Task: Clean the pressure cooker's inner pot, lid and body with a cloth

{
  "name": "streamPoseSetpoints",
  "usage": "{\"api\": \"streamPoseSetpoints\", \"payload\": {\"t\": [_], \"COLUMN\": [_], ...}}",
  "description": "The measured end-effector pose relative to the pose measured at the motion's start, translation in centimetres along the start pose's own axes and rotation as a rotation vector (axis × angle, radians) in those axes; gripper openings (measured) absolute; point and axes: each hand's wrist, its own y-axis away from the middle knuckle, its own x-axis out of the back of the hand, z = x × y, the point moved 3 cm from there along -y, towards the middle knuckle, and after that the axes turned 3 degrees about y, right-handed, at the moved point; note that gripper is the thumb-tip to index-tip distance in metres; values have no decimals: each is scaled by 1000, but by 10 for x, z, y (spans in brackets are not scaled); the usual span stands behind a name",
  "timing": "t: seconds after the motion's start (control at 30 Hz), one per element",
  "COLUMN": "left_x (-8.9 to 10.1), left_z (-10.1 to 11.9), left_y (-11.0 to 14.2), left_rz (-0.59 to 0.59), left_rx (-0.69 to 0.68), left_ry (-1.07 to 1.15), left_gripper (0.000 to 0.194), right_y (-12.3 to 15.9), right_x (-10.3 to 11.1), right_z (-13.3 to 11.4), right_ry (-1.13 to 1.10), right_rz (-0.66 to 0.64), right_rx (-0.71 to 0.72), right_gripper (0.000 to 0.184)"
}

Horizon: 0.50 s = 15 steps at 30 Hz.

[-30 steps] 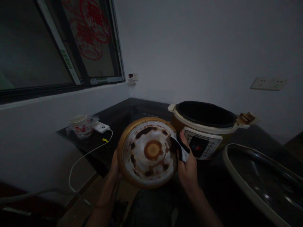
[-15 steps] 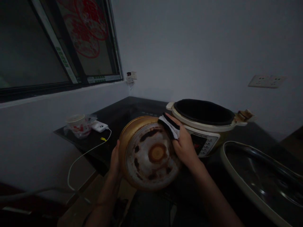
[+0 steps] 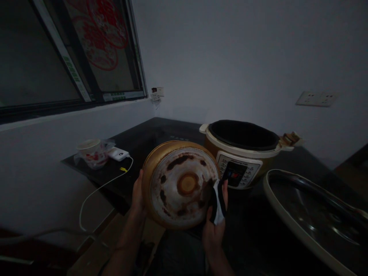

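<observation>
A round gold-coloured pot (image 3: 172,191) is tilted up in front of me with its stained, scorched underside facing me. My left hand (image 3: 138,193) grips its left edge, the fingers hidden behind it. At the lower right edge, my right hand (image 3: 216,226) holds a white cloth with black borders (image 3: 219,205) against the pot. Behind and to the right stands an electric cooker (image 3: 241,168) with its top uncovered and a dark inside; its panel shows a small lit display.
A glass lid with a pale rim (image 3: 293,220) lies at the right. On the dark table (image 3: 143,134), at the left, are a paper cup in plastic (image 3: 93,153) and a white charger (image 3: 118,154) with a cable (image 3: 100,188). Wall sockets (image 3: 316,99) are behind.
My right hand has moved with the cloth from the pot's upper right edge down to its lower right edge. The left hand keeps its hold, and the view has shifted slightly.
</observation>
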Motion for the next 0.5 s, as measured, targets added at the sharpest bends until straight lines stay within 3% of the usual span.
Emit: {"api": "streamPoseSetpoints", "payload": {"t": [0.1,0.27,0.5], "left_x": [-1,1,2], "left_z": [-1,-5,-12], "left_y": [-1,-1,-6], "left_rz": [-11,-26,4], "left_rx": [6,4,-16], "left_ry": [32,88,100], "left_gripper": [46,42,32], "right_y": [19,40,19], "right_x": [-3,-9,-18], "right_z": [3,-3,-42], "right_ry": [94,278,420], "right_rz": [-2,-174,-321], "right_rx": [76,436,708], "right_gripper": [57,58,56]}}
